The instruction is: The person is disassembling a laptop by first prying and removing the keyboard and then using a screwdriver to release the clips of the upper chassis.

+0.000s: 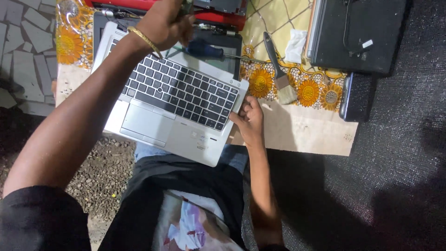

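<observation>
From my head camera, the silver laptop (174,109) lies across my lap, its long axis slanting from upper left to lower right. My right hand (251,122) grips its right edge, fingers curled on the corner. My left hand (162,23) hovers over the hinge side, clenched on what looks like a tool handle, just beside the blue screwdriver (204,48).

You're at a makeshift laptop repair spot on the ground: screwdriver (200,48), brush (278,69), spare laptops (355,32) on a flowered cloth (69,44).
</observation>
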